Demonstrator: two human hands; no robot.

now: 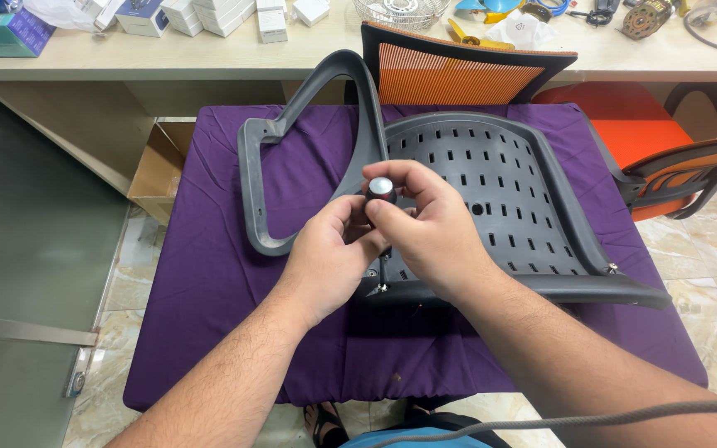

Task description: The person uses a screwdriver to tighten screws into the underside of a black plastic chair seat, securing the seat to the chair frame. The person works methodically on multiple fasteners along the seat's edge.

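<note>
A dark grey plastic chair seat base [491, 178] with many slots lies upside down on a purple cloth [209, 274]. A grey armrest loop [292, 141] rises from its left side. My right hand [429, 224] grips the black handle of a screwdriver [381, 189], whose silver cap points up at me. The shaft runs down to a screw [382, 287] at the seat's near edge. My left hand [329, 253] cups the same handle from the left, fingers curled against it.
An orange mesh chair back [450, 75] leans behind the seat. An orange chair [665, 158] stands at the right. A long beige bench [168, 58] at the back carries white boxes [217, 17], a wire fan guard [400, 12] and tools. A cardboard box [159, 170] sits at the left.
</note>
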